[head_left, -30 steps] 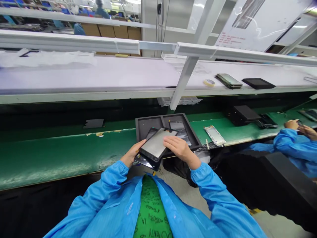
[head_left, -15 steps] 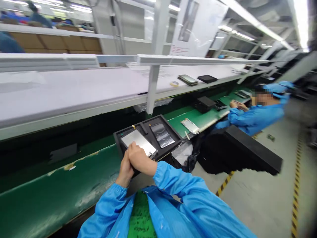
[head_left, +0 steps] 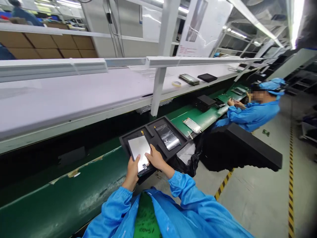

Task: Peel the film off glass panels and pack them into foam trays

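A flat LCD screen panel with a bright silvery back and a small yellow tab at its top is between my two hands, over the left compartment of a black tray. My left hand grips its lower left side, thumb on top. On the right edge, my right hand holds it with the thumb on the surface; the fingers underneath are hidden. Another screen panel, dark and shiny under film, lies in the tray's right compartment.
A silvery panel lies on the green bench beyond the tray. A black bag hangs by the bench edge, near a large black block. A co-worker in blue sits farther along. A white shelf post rises behind the tray.
My hands, close together over the panel's lower edge before, have moved apart to its two sides. The panel has turned more upright in view.
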A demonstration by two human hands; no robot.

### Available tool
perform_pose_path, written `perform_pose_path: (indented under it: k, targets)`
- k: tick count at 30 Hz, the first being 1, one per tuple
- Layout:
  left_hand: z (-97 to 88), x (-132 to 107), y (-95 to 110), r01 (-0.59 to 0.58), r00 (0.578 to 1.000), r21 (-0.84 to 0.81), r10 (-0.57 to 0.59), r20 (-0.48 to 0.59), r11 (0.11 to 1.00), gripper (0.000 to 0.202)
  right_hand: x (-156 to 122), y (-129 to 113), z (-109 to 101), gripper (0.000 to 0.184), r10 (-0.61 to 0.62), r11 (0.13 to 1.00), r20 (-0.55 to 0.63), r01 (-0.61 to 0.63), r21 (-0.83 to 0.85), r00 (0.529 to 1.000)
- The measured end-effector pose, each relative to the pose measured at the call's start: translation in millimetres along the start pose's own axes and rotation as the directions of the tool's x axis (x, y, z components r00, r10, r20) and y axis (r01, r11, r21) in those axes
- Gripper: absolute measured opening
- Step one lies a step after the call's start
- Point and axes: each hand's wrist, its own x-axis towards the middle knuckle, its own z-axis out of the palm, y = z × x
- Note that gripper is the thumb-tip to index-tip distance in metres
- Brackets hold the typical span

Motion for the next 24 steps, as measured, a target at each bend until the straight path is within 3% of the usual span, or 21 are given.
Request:
perform_pose_path:
  k: [5,8,10,12,15,18,21,24]
  targets:
    - [-0.9,17.3,-0.8,-0.129,0.992,0.150,0.125,0.034,0.980,0.057,28.6,16.3,-5.7,0.073,0.032,0.999,-0.021,-0.033,-0.033,0.999]
    - [-30.3,23.3,12.3,-0.302,0.953,0.261,0.299,0.052,0.917,0.062,40.0,20.0,-1.9,0.071,-0.024,0.991,-0.034,0.020,-0.135,0.999]
    - [-68.0,30.0,22.6,-0.376,0.922,0.343,0.385,0.044,0.861,0.056,42.2,18.4,3.8,0.068,-0.052,0.978,-0.033,0.044,-0.206,0.998]
    - [-118.0,41.7,32.1,-0.359,0.909,0.454,0.415,-0.026,0.815,0.048,40.7,13.9,7.5,0.063,-0.069,0.950,-0.058,0.048,-0.310,0.996]
    - [-201.3,68.6,46.5,-0.211,0.895,0.670,0.416,-0.160,0.712,0.036,34.0,5.8,5.4,0.056,-0.167,0.870,-0.155,0.072,-0.488,0.974]
    - [-272.6,102.4,66.0,-0.080,0.872,0.781,0.423,-0.246,0.619,0.028,23.0,-1.7,2.7,0.048,-0.343,0.822,-0.229,0.172,-0.543,0.911]
    - [-323.3,143.0,92.2,-0.031,0.858,0.845,0.448,-0.251,0.534,0.027,6.1,-13.3,10.1,0.043,-0.491,0.811,-0.259,0.328,-0.484,0.831]
    - [-354.3,187.6,121.3,-0.021,0.872,0.903,0.450,-0.193,0.429,0.027,-22.1,-31.3,25.3,0.041,-0.545,0.803,-0.282,0.396,-0.445,0.789]
